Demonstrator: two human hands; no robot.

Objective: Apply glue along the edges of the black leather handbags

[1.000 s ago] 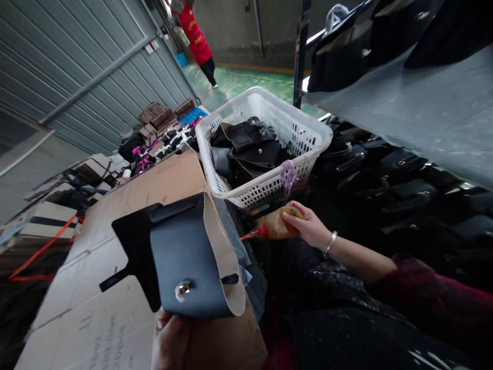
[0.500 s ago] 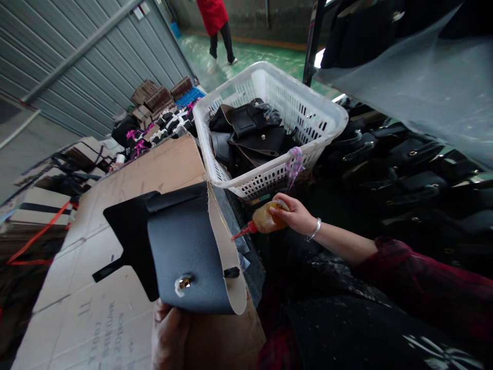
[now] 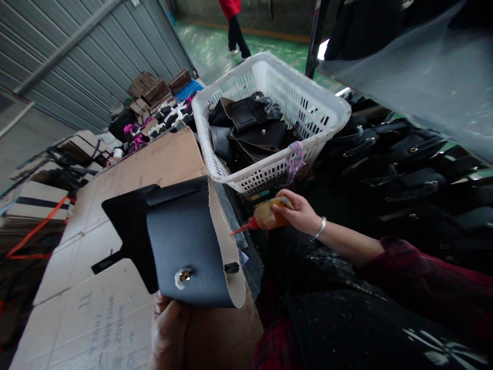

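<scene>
A black leather bag piece with a gold clasp and a beige inner edge is held above the cardboard-covered table. My left hand grips its lower edge from below; the fingertips are partly hidden behind it. In my right hand is a squeeze bottle of amber liquid, fingers wrapped round it. The bottle's red nozzle points left, its tip at the beige edge of the piece. A small black tab shows lower on that edge.
Beyond the piece stands a white plastic basket holding several black bags. Cardboard covers the table. Stacked pieces lie at the left, many black bags at the right. A person in red is on the green floor behind.
The view has shifted slightly. The bottle's tip has stayed close to the beige edge, and both hands keep their hold. The person in the background has moved to the right.
</scene>
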